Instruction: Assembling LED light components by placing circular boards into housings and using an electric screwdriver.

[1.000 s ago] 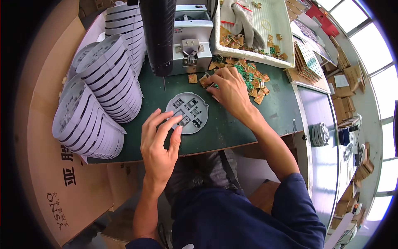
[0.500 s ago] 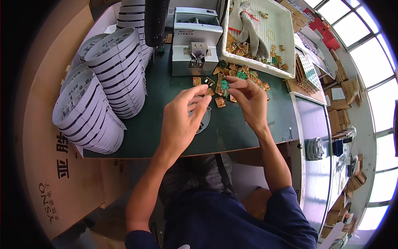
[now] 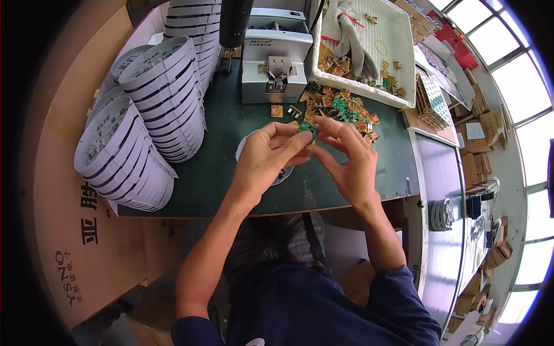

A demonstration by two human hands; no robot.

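Note:
A small green circuit board is held up over the near middle of the bench. My left hand pinches it between thumb and fingers. At its right edge, the fingertips of my right hand close on the same board. Beneath my left hand lies a round pale plastic housing, mostly covered by the hand. Beyond my fingers spreads a heap of small brown and green circuit boards. Two loose pieces, one of them a brown board, lie in front of a grey metal machine.
Tall stacks of pale curved plastic housings stand at the left. A white tray with boards and a grey glove sits at the back right. A black cylindrical thing hangs beside the machine. The green bench ends just before me.
My hands have come together. The green board, held by the right hand alone before, is now in the left hand's pinch too. The view has shifted slightly.

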